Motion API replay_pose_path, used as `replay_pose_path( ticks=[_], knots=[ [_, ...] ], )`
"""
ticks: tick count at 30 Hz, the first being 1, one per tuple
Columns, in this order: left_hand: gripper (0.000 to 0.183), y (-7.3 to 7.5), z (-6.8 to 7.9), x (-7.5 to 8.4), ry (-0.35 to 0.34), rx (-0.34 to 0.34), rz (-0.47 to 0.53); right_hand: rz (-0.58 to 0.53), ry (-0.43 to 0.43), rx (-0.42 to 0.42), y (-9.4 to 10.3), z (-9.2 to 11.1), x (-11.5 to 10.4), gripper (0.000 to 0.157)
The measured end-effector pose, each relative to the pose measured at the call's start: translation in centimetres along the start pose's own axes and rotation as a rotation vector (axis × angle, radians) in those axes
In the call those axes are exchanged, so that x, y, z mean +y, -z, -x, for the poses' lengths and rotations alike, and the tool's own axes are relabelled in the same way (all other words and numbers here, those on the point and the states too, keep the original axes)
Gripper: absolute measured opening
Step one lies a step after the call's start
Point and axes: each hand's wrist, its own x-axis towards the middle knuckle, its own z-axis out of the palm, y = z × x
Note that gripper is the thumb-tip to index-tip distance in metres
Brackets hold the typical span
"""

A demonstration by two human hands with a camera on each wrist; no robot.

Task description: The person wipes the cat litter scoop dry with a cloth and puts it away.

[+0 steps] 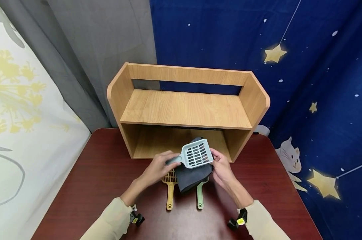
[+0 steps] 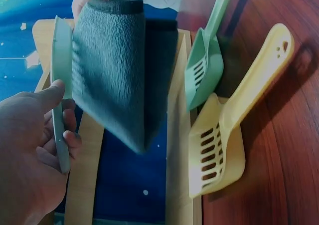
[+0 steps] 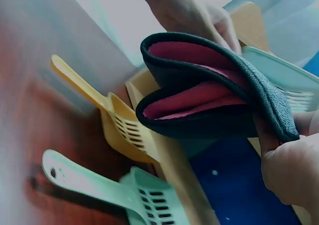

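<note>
My left hand [image 1: 161, 166] grips a pale blue slotted litter scoop [image 1: 185, 154] by its handle, with the blade raised toward the right. A folded dark grey cloth [image 1: 188, 178] hangs just behind and below the blade. My right hand [image 1: 222, 168] pinches this cloth at one edge, close to the blade's right side. Pink folds of the cloth [image 3: 194, 93] show in the right wrist view. Below lie a yellow litter scoop [image 1: 170, 193] and a green litter scoop [image 1: 200, 195], their handles pointing toward me. The cloth partly hides both of their blades in the head view.
A two-tier wooden shelf [image 1: 186, 106] stands on the dark red table [image 1: 109, 186], just beyond the hands. Behind it hang a grey curtain [image 1: 109, 40] and a blue star-patterned curtain [image 1: 213, 36]. A white patterned cloth [image 1: 25, 100] borders the left side.
</note>
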Motion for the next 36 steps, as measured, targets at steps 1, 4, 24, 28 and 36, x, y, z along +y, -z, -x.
replay_pose_path(
  ticks=[1,4,24,28,36],
  knots=[
    [0.032,-0.1,-0.1,0.1,0.008,0.0,0.004,-0.003,-0.005,0.001,-0.2,0.1,0.3,0.052],
    [0.033,-0.5,-0.2,0.2,0.024,-0.011,0.012,-0.01,-0.024,0.003,-0.4,0.2,0.9,0.052],
    [0.032,-0.1,1.5,-1.1,0.024,-0.011,0.021,0.029,0.081,0.041,2.5,-0.1,-1.9,0.041],
    [0.034,-0.7,1.1,-0.6,0.031,0.014,0.028,-0.01,0.059,0.042,0.9,-0.1,-0.2,0.043],
    [0.036,-1.2,0.5,0.0,0.036,0.03,0.018,-0.037,0.017,0.024,-0.7,0.2,1.8,0.052]
  ],
)
